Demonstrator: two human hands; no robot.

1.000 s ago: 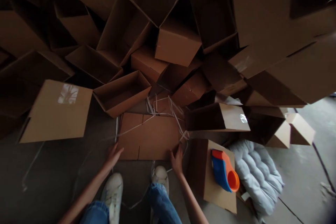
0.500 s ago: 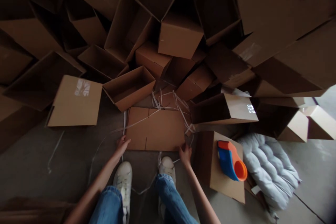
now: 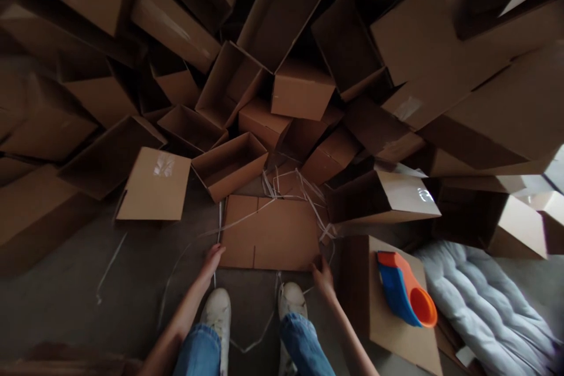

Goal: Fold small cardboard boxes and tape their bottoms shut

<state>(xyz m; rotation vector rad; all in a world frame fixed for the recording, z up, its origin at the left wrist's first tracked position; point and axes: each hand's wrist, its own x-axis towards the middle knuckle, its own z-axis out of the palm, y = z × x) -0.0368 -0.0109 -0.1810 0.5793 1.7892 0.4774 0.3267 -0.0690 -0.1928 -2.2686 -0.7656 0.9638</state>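
A flattened cardboard box (image 3: 286, 235) lies low in front of my shoes, with a slit in its near edge. My left hand (image 3: 214, 261) grips its left edge near the lower corner, thumb on top. At the lower right corner my right hand (image 3: 324, 278) has its fingers closed around the edge; some fingertips are hidden. White plastic strapping (image 3: 247, 214) runs across the cardboard's top left part. More of it lies tangled by the far right corner and along the floor around my feet.
Open cardboard boxes (image 3: 231, 164) are heaped beyond the flat one. To the right, an orange and blue tape dispenser (image 3: 405, 288) rests on a carton (image 3: 388, 329), beside a grey tufted cushion (image 3: 480, 294). My white shoes (image 3: 215, 311) stand on the concrete floor (image 3: 132, 288).
The camera view has tilted up a little, so everything sits lower and more of the box heap shows. Both hands keep their places on the flattened box.
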